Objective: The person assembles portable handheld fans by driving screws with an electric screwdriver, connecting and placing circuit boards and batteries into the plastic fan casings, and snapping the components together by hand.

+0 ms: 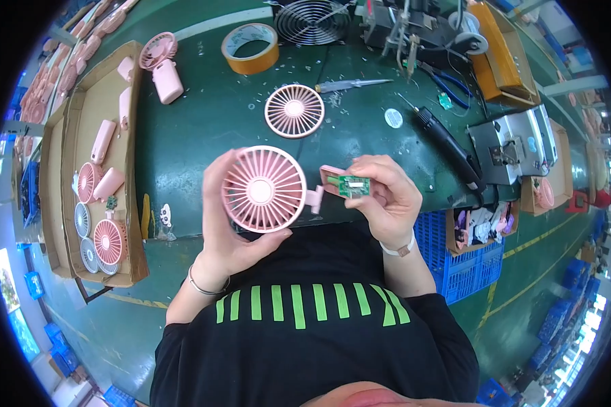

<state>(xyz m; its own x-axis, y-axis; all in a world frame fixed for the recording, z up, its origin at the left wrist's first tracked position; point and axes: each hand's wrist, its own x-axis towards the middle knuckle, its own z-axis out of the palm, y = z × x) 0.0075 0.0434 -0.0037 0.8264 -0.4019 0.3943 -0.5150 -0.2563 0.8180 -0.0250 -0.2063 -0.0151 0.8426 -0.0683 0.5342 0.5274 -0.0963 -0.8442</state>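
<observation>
My left hand (220,214) is closed around the rim of a pink fan head (261,190), its round slatted grille turned up. A short pink hinge piece (314,199) sticks out from the right of the head. In my right hand (390,200), fingers and thumb pinch a small green circuit board (354,186) together with a pink handle shell (330,175), partly hidden behind it. Whether wires join the head to the board I cannot tell. Beyond the fan head a loose round fan grille (294,111) lies flat on the green bench.
A cardboard tray (132,203) of pink fan parts stands left, beside a complete pink fan (166,78). Farther back are a tape roll (250,49), a screwdriver (353,85) and a metal fan guard (312,22). Right lie a black electric screwdriver (448,146), pliers (448,85) and a grey metal device (509,146).
</observation>
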